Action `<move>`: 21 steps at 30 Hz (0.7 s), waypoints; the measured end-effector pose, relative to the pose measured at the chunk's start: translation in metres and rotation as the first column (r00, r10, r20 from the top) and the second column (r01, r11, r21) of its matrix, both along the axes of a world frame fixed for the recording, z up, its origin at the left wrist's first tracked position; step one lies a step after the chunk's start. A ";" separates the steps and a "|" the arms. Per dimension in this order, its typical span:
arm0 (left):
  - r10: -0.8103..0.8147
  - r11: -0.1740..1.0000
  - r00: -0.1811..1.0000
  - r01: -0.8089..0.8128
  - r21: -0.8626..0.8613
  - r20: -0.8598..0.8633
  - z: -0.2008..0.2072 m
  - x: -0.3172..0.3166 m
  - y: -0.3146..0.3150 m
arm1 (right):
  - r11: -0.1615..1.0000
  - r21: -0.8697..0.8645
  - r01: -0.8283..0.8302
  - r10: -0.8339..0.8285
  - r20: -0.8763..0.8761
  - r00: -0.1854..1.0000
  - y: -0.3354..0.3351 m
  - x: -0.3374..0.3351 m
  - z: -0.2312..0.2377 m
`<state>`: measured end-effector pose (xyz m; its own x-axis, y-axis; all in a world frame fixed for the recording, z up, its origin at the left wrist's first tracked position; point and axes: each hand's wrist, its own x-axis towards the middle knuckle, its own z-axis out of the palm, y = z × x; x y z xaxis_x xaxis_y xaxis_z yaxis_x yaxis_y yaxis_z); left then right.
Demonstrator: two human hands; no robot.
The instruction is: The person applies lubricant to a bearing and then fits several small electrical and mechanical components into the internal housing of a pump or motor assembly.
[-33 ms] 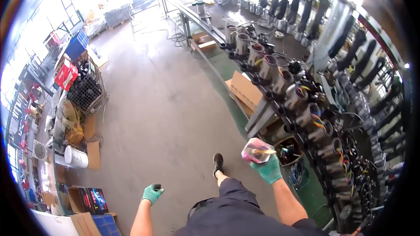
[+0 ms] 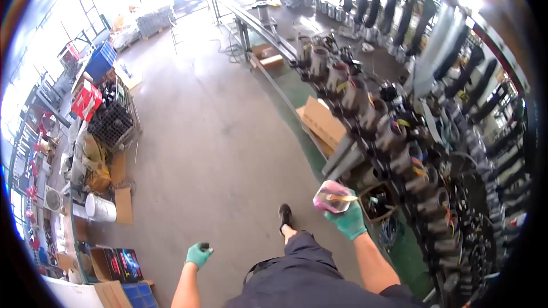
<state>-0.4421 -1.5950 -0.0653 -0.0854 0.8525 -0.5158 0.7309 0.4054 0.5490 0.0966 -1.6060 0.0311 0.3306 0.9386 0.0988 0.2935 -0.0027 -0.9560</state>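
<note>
My right hand (image 2: 349, 220), in a green glove, grips a cut-open clear plastic cup (image 2: 332, 195) stained pink inside. A flat yellowish stick or brush handle (image 2: 342, 198) lies across the cup's mouth; its other end cannot be made out. The cup is held in front of me, left of the workbench's near edge and apart from it. My left hand (image 2: 198, 255), also gloved in green with dark fingertips, hangs over the floor at lower left. It holds nothing, its fingers loosely bent and the thumb apart.
A long bench at right carries a row of metal cylinders (image 2: 338, 74) with coloured wires. Dark curved parts (image 2: 393, 3) stand behind them. Cardboard (image 2: 322, 121) and an open box (image 2: 378, 201) sit below. At left are a wire basket (image 2: 113, 122), a white bucket (image 2: 101, 208) and cartons (image 2: 123, 264).
The bench and its cylinders have shifted slightly right in view and look more blurred. My right hand with the cup sits a touch further left; my left hand is nearly unchanged.
</note>
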 end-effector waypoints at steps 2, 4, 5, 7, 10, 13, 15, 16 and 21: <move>0.051 0.999 0.998 -0.051 0.007 -0.034 -0.030 -0.016 0.032 | 0.997 0.026 -0.069 0.069 -0.005 0.998 0.091 0.005 -0.015; 0.129 0.990 0.992 -0.130 -0.050 -0.012 -0.065 -0.047 0.040 | 0.996 -0.006 -0.092 0.085 -0.344 0.935 0.169 -0.002 -0.015; 0.182 0.979 0.983 -0.180 -0.092 0.015 -0.089 -0.059 0.037 | 0.995 -0.015 -0.094 0.089 -0.215 0.973 0.215 -0.003 -0.005; 0.277 0.936 0.960 -0.261 -0.237 0.035 -0.116 -0.075 0.025 | 0.995 -0.024 -0.094 0.092 -0.083 0.992 0.303 -0.006 0.008; 0.362 0.724 0.932 -0.276 -0.632 0.007 -0.122 -0.069 0.062 | 0.990 0.011 -0.138 0.138 -0.155 0.978 0.423 -0.006 0.014; 0.443 0.684 0.896 -0.327 -0.652 0.014 -0.125 -0.041 0.152 | 0.994 0.053 -0.094 0.097 -0.055 0.994 0.542 0.001 0.012; 0.463 0.689 0.885 -0.327 -0.647 0.045 -0.137 -0.036 0.238 | 0.999 0.035 -0.032 0.036 -0.135 0.990 0.617 0.004 0.007; 0.466 0.697 0.883 -0.322 -0.641 0.063 -0.143 -0.035 0.285 | 0.999 0.037 -0.014 0.019 -0.130 0.991 0.653 0.007 0.003; 0.445 0.833 0.860 -0.296 -0.468 0.250 -0.188 -0.078 0.560 | 0.979 0.056 0.198 -0.200 0.034 0.979 0.810 0.038 -0.009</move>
<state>-0.5197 -1.0347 -0.2534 -0.1105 0.5025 -0.8575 0.2799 0.8436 0.4582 0.1344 -0.7963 0.0219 0.5051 0.8476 0.1627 0.3298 -0.0153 -0.9439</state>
